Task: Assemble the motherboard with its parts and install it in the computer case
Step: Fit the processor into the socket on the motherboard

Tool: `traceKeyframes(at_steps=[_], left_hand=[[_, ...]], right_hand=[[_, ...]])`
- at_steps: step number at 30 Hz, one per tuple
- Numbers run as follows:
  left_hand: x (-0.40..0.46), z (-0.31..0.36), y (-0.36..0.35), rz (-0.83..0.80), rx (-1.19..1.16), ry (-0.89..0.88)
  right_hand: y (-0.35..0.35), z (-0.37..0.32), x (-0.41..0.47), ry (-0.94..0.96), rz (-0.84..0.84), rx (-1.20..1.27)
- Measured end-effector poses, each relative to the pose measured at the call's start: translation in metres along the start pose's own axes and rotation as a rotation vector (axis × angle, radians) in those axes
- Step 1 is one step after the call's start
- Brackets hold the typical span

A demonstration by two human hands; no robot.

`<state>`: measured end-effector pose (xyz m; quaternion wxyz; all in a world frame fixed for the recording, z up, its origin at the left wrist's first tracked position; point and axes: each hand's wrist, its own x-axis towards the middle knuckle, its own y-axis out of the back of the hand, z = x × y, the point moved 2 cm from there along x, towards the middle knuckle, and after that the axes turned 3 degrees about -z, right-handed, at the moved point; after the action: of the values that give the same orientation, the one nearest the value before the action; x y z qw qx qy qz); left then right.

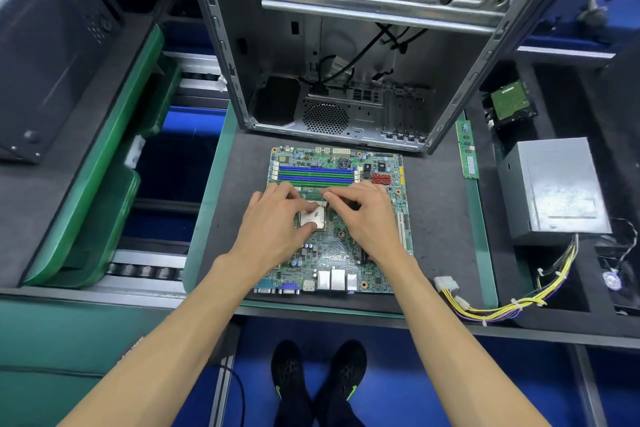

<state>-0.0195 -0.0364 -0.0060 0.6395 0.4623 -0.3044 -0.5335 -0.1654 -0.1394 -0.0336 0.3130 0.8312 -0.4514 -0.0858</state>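
On the motherboard (337, 218), left hand (277, 218) steadies the processor (311, 218), fingers curled; right hand (363, 215) pinches something tiny beside it, probably the latch.

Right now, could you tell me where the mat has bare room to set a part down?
Bare mat lies left of the motherboard, up to the green edge, and right of it, before the RAM stick. It is crowded by the computer case and the power supply cables.
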Motion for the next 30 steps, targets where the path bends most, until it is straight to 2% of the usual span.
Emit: traceKeyframes(at_steps=[3,9,15,17,20,23,30], left_hand=[[0.000,-0.002,0.000,-0.016,-0.034,0.010],[0.005,-0.006,-0.002,0.044,-0.229,0.146],[0.007,-0.004,-0.002,0.041,-0.183,0.179],[0.008,0.000,0.001,0.056,-0.111,0.147],[0.004,0.012,0.000,0.092,-0.017,-0.041],[-0.007,0.018,-0.009,0.093,-0.027,-0.176],[-0.011,0.015,-0.012,0.135,-0.064,-0.176]], right_hand=[[0.001,0.000,-0.001,0.007,0.008,0.008],[0.001,-0.002,0.000,0.005,0.006,0.003],[-0.001,-0.001,0.000,0.000,-0.001,-0.004],[-0.001,-0.001,0.001,0.002,0.003,-0.010],[0.000,-0.002,0.000,0.002,0.000,-0.010],[0.001,-0.004,0.000,0.002,0.002,-0.018],[0.002,-0.007,-0.001,-0.004,-0.008,-0.032]])
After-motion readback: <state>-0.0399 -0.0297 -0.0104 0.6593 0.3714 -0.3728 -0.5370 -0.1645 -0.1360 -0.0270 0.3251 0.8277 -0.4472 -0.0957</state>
